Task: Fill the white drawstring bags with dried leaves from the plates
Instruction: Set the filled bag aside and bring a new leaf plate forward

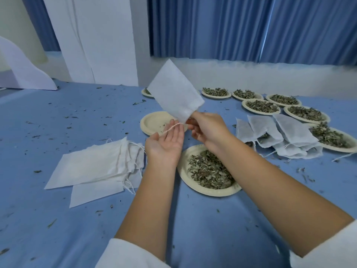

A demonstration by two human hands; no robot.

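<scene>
**Ann:** What is closest?

**Ben:** Two white sleeves [127, 254]. Past them, the person's hands are up over the table [58, 122]. They are close together but not touching.

**Ann:** What do they hold?

**Ben:** The right hand [206, 126] pinches the mouth of a bag [175, 93]. The bag sticks up toward 11 o'clock. The left hand [166, 140] lies flat, palm up, fingers straight. The string [172, 127] runs from the bag's mouth across those fingers.

**Ann:** Is the bag full?

**Ben:** It can't be told. It looks quite flat.

**Ann:** What should the person do?

**Ben:** It looks like time to pull the string. The left fingers should close on it and pull gently toward 8 o'clock. The right hand should hold the mouth tight. Slow is best, as thin string may snap. If the bag is kept over the plate [218, 193] of leaves [208, 171] at 6 o'clock, spills land there. The stack [92, 165] of flat bags lies at 8 o'clock, and the pile [280, 132] of bags at 3 o'clock.
</scene>
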